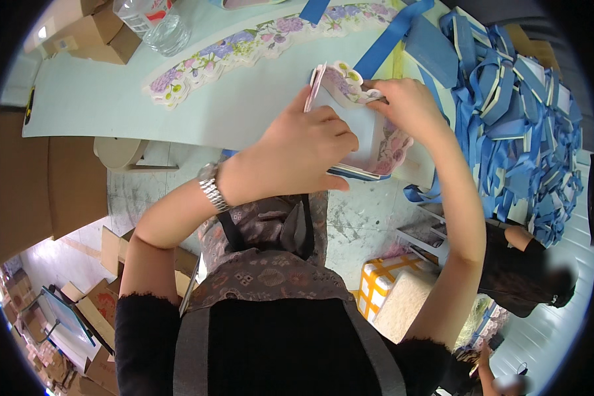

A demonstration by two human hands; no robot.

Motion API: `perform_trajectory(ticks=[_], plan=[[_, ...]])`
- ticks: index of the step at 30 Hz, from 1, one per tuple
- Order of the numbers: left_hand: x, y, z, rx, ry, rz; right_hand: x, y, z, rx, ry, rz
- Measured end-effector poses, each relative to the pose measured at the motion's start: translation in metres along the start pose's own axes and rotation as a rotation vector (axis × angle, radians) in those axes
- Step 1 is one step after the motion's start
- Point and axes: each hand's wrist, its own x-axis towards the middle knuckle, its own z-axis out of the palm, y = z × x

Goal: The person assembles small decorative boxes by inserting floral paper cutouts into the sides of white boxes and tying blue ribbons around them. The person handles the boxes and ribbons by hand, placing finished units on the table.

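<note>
Under the hands, at the surface (221, 109)'s edge, lies the open box (371, 175), with the left hand (310, 135) loosely spread over it, apparently steadying. The right hand (406, 102) pinches the floral strip (343, 86) beyond; ideally, ease it evenly against the walls, uncreased.

Table (224, 122) has room left of the box (392, 153); ribbon pile (501, 125) crowds right.

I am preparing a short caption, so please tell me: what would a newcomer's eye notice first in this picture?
The big heap of blue pieces and ribbons on the right stands out first. Next come curved flowered strips across the far part of the table, and, near the middle, the left hand and right hand at a flowered box.
</note>
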Motion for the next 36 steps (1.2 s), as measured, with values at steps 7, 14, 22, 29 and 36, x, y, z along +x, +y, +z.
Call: perform_trajectory(ticks=[7,14,22,29,36], plan=[[-0.008,-0.006,0.006,0.034,-0.014,-0.033,0.015,-0.015,-0.002,-0.243,-0.026,0.239],[-0.004,-0.006,0.014,0.148,-0.012,-0.001,0.02,-0.022,0.004,-0.11,0.165,0.194],[-0.004,-0.005,0.013,0.138,0.023,-0.029,0.023,-0.009,-0.01,0.123,0.027,0.175],[-0.005,0.002,0.013,0.187,-0.012,-0.006,0.019,-0.005,0.012,-0.209,0.207,0.08],[-0.009,0.0,0.016,0.076,0.055,-0.024,0.021,-0.005,-0.004,-0.014,0.138,0.135]])
